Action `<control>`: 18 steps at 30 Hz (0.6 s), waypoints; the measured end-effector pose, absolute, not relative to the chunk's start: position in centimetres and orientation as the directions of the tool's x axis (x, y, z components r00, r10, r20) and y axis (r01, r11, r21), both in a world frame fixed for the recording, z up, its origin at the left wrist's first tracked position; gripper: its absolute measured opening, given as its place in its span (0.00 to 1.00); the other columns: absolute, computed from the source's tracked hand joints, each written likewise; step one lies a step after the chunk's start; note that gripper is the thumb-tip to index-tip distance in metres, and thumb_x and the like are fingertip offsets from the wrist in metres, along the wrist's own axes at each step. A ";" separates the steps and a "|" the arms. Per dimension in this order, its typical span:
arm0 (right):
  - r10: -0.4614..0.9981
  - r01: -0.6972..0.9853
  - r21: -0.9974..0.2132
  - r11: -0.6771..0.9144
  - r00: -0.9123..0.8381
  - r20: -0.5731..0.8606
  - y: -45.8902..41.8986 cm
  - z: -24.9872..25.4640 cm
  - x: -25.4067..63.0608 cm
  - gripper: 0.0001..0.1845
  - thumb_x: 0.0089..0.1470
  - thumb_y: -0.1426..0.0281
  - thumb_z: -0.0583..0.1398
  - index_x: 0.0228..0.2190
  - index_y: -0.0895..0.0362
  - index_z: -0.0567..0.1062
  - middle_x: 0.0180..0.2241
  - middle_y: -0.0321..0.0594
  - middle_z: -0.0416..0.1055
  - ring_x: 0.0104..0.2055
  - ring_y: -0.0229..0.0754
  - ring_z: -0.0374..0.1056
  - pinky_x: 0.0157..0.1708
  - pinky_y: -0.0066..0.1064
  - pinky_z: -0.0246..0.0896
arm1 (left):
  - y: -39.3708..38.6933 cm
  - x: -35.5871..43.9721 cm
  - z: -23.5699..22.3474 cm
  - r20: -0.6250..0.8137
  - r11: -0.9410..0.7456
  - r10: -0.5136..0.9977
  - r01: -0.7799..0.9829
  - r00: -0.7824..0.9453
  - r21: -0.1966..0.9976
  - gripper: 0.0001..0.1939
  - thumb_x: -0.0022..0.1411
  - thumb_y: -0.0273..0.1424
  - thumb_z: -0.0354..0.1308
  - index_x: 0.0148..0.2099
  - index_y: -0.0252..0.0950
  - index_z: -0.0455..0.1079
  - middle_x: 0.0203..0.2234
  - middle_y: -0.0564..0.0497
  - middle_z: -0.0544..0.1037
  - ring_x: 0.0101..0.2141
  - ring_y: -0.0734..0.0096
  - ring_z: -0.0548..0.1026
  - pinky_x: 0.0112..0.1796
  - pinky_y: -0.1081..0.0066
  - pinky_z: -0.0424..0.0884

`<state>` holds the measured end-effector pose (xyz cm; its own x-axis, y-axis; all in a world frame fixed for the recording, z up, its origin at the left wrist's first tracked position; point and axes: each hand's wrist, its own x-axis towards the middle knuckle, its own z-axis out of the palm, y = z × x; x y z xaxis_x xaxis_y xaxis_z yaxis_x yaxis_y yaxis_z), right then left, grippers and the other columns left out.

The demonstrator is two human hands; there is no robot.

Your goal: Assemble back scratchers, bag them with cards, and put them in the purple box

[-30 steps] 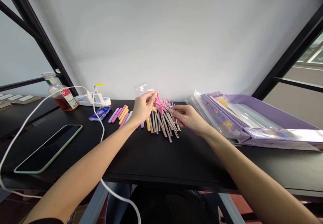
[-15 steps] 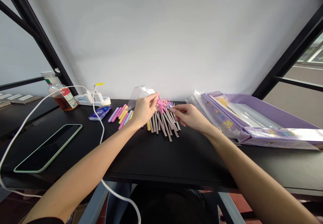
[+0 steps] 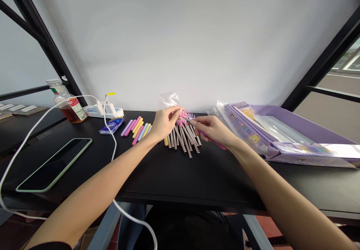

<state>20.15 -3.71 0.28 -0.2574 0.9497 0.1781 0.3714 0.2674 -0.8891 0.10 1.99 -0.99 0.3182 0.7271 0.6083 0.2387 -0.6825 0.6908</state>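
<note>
A fan of metal-shafted sticks [image 3: 184,137] with pink and purple hand-shaped heads lies mid-table. My left hand [image 3: 163,122] is closed, pinching a small clear plastic bag [image 3: 169,99] that stands up above the stick heads. My right hand [image 3: 212,130] is closed on a pink-handled stick [image 3: 216,143], its tip pointing toward the bag and my left fingers. Loose pastel handles [image 3: 137,127] in pink, yellow, blue and purple lie just left of my left hand.
A phone [image 3: 53,165] lies at the near left with a white cable [image 3: 112,141] crossing the black table [image 3: 180,182]. A bottle [image 3: 67,103], a power strip [image 3: 102,111] and a blue packet [image 3: 111,126] stand at the back left. A purple box with packaged sets [image 3: 270,130] fills the right.
The clear bag has swung from left of my left hand to upright above it. My left hand shifted slightly right, toward the stick heads; my right hand stayed nearly still.
</note>
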 end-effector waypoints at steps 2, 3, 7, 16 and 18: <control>0.949 0.403 -0.869 0.285 -0.245 0.198 -3.8 0.2 20.0 0.22 0.59 0.50 0.60 0.30 0.56 0.74 0.23 0.36 0.68 0.17 0.31 0.56 0.17 0.28 0.51 | 1.9 0.1 -1.0 0.595 -0.664 0.745 0.247 0.303 0.706 0.18 0.71 0.39 0.53 0.58 0.38 0.71 0.29 0.51 0.80 0.31 0.68 0.81 0.37 0.69 0.76; 0.947 0.417 -0.859 0.297 -0.246 0.208 -3.7 0.2 20.0 0.22 0.59 0.49 0.59 0.30 0.56 0.74 0.23 0.36 0.68 0.17 0.31 0.56 0.17 0.28 0.51 | 1.8 0.1 -1.0 0.589 -0.657 0.751 0.257 0.299 0.709 0.19 0.71 0.38 0.53 0.60 0.39 0.69 0.28 0.51 0.80 0.30 0.68 0.81 0.36 0.69 0.77; 0.934 0.475 -0.808 0.348 -0.246 0.258 -3.5 -0.3 19.9 0.22 0.61 0.51 0.58 0.30 0.56 0.75 0.22 0.36 0.68 0.16 0.31 0.56 0.18 0.28 0.53 | 1.6 0.0 -1.0 0.577 -0.637 0.769 0.258 0.275 0.727 0.25 0.71 0.34 0.52 0.68 0.42 0.60 0.27 0.52 0.79 0.28 0.69 0.80 0.35 0.68 0.78; 0.921 0.475 -0.793 0.380 -0.278 0.275 -3.4 -0.4 20.0 0.22 0.62 0.52 0.57 0.33 0.57 0.78 0.22 0.34 0.67 0.16 0.31 0.56 0.19 0.28 0.53 | 1.6 -0.3 -0.1 0.495 -0.542 0.799 0.051 0.342 0.839 0.35 0.68 0.29 0.55 0.72 0.47 0.46 0.34 0.51 0.79 0.31 0.67 0.82 0.40 0.62 0.81; 0.920 0.482 -0.787 0.384 -0.272 0.282 -3.4 -0.3 20.0 0.22 0.62 0.52 0.57 0.35 0.58 0.79 0.22 0.35 0.67 0.16 0.31 0.56 0.19 0.28 0.53 | 1.4 -0.2 0.0 0.486 -0.529 0.793 0.017 0.368 0.849 0.35 0.69 0.29 0.54 0.72 0.47 0.46 0.35 0.50 0.79 0.32 0.66 0.82 0.38 0.63 0.81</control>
<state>20.03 -3.44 -0.31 -0.2718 0.9201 0.2821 0.4822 0.3839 -0.7874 -0.19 1.38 0.01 0.3677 0.7928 0.4861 0.0175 -0.5285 0.8488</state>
